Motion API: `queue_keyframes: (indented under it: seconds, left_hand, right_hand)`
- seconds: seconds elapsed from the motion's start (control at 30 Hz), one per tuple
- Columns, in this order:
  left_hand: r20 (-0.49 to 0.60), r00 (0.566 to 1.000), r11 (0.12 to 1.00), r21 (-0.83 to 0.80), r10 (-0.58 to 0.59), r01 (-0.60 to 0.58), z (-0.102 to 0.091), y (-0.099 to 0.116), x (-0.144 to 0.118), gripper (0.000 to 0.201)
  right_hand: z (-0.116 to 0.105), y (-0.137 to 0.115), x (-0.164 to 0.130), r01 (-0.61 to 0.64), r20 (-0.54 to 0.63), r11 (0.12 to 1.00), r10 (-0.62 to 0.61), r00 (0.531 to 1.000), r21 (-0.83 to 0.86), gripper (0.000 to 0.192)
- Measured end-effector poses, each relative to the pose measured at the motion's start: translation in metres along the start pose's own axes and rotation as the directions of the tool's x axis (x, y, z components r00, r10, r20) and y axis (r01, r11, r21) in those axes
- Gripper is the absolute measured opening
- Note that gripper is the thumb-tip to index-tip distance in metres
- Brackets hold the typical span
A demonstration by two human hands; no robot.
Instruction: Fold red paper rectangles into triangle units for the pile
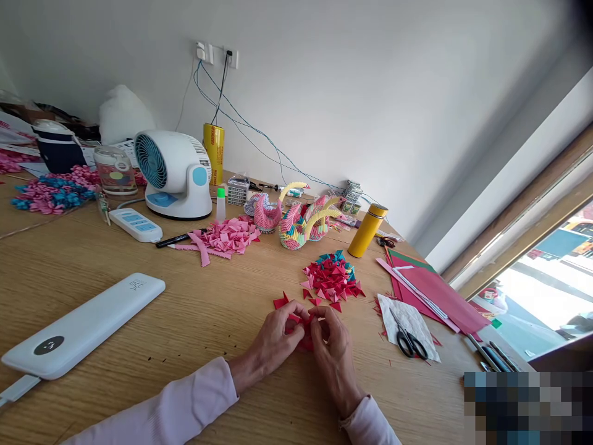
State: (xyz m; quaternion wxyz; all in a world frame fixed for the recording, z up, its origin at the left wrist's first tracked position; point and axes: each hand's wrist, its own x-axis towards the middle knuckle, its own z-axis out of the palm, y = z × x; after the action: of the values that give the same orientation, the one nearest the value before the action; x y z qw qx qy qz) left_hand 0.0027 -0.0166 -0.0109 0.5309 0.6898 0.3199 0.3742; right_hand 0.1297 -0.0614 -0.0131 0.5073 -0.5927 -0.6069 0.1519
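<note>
My left hand (277,337) and my right hand (334,346) meet over the front middle of the table. Both pinch a small piece of red paper (306,320) between thumb and fingers; its exact shape is partly hidden by the fingers. More red paper lies beneath and just behind the hands. Beyond them is a pile of folded paper triangles (328,278), mostly red, with some pink and teal. To the right, black-handled scissors (410,343) rest on a white tissue (424,330).
Behind the pile stand folded-paper swans (303,225) and a yellow flask (367,232). Pink paper strips (231,236) lie left of them, near a white fan (178,173). A long white power bank (88,324) lies at left, red paper sheets (447,293) at right.
</note>
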Motion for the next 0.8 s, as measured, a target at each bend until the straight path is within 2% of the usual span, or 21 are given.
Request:
queue_keyframes:
  seconds: [0.1,0.2,0.37,0.53,0.67,0.8]
  left_hand:
    - [-0.007,1.000,0.999,-0.051,-0.018,0.017,-0.001,0.002,0.000,0.014]
    - [-0.037,0.999,0.999,-0.037,0.000,-0.001,-0.002,0.000,0.002,0.023]
    - [0.005,0.999,0.996,-0.082,-0.039,0.040,-0.002,-0.008,0.005,0.031]
    - [0.010,0.999,0.994,-0.103,-0.045,0.046,-0.003,-0.007,0.005,0.029]
    - [-0.049,0.999,0.996,-0.091,0.003,-0.007,-0.005,-0.003,0.006,0.025]
    - [-0.086,0.996,0.993,-0.120,0.000,-0.010,-0.006,0.000,0.006,0.025]
  right_hand:
    - [0.000,-0.001,0.000,0.002,-0.006,1.000,-0.002,1.000,-0.010,0.013]
    - [0.000,-0.002,0.000,0.010,-0.004,1.000,-0.010,1.000,-0.006,0.014]
    - [-0.004,-0.007,0.001,0.037,0.006,0.999,-0.037,0.999,-0.018,0.017]
    - [-0.007,-0.009,0.001,0.059,0.034,0.998,-0.060,0.998,0.025,0.023]
    - [-0.005,-0.001,0.000,-0.005,0.000,0.997,0.005,1.000,0.073,0.023]
    - [-0.002,0.007,-0.001,-0.091,0.053,0.982,0.083,0.995,0.167,0.019]
